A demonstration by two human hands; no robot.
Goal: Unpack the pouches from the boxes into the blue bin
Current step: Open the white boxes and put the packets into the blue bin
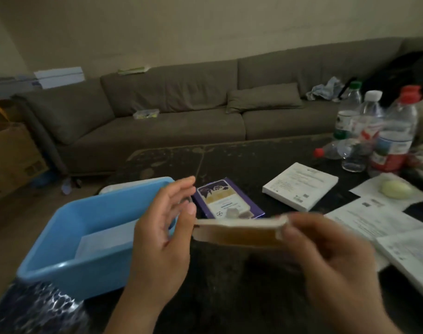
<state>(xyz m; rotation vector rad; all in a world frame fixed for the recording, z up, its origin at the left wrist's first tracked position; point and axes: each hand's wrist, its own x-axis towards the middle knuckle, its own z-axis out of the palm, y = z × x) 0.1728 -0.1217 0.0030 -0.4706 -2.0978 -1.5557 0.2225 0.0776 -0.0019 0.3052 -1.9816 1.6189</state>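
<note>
A person's right hand [326, 249] grips one end of a flat box [239, 231] held above the dark surface [229, 285], the left hand [162, 227] spread at its other end, just right of the blue bin [68, 266].

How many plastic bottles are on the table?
4 bottles, all at the far right: green cap at the back, white cap beside it, red cap in front, and one lying down. More may be hidden behind.

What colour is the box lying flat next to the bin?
Purple, with a white and gold panel, the box beside the blue bin; head view.
</note>
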